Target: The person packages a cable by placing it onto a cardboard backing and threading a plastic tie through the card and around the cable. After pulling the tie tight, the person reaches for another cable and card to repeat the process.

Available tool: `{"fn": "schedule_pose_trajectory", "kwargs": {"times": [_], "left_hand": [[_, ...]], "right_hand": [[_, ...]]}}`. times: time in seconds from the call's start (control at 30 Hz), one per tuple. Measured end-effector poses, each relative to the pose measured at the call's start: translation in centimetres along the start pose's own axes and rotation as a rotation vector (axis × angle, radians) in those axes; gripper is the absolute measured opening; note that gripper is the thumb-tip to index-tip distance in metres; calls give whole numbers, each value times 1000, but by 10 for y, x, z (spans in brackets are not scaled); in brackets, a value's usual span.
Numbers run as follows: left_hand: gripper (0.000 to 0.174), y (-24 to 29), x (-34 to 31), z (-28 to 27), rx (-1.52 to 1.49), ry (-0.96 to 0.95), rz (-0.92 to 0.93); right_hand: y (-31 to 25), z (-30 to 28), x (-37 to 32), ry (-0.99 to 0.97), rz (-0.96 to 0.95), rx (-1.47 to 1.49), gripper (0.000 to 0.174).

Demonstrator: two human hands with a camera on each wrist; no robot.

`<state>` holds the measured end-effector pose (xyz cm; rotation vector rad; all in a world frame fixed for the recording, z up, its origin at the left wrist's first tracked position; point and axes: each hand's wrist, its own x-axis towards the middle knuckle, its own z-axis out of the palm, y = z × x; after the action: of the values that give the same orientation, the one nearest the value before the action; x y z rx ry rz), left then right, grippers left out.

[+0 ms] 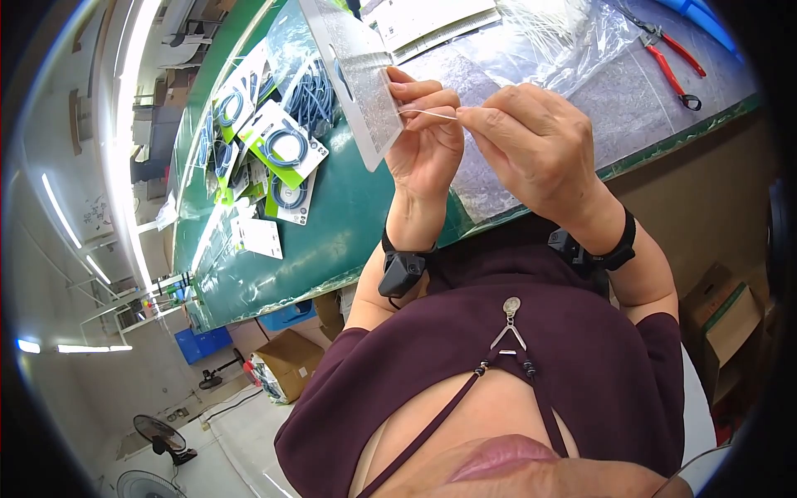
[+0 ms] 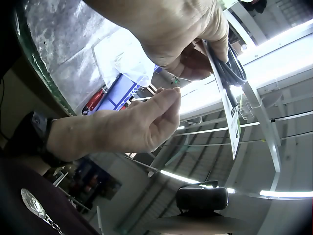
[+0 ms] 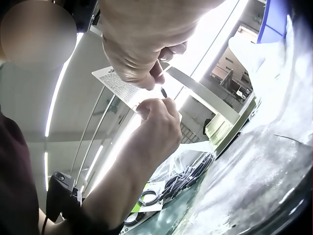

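A white printed card (image 1: 359,91) is held up on edge by my left hand (image 1: 425,153), whose fingers and thumb grip it near its edge. On the card's far side hangs a dark coiled cable (image 2: 230,71), seen in the left wrist view. A thin white strip (image 1: 433,114), like a cable tie, runs from the card to my right hand (image 1: 535,149). The right thumb and fingertips pinch its end. In the right wrist view, both hands are close together beside the card (image 3: 117,84), and the strip is mostly hidden there.
Several carded blue cables (image 1: 286,148) lie piled on the green table (image 1: 332,241). Loose cables (image 1: 311,95) lie by clear plastic behind them. A clear bag of white strips (image 1: 564,29), red-handled pliers (image 1: 671,70) and a stack of cards (image 1: 432,21) are at the back.
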<state>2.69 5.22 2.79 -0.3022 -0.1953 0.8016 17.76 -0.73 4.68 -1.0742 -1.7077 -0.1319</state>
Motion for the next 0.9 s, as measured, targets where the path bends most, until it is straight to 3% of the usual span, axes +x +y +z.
{"fn": "schedule_pose_trajectory", "kwargs": {"times": [0.5,0.63,0.9], "left_hand": [[21,-2,-2,-4,73,29,35],[22,0,0,-5,27,5,-28],[19,-1,-6,-9,-31,-250,-78]], "right_hand": [[1,-1,1,-31,-9,11,23],[1,-4,-1,-65,-26,-35,23],[-21,-12,10,-26,-136,-115,23]]}}
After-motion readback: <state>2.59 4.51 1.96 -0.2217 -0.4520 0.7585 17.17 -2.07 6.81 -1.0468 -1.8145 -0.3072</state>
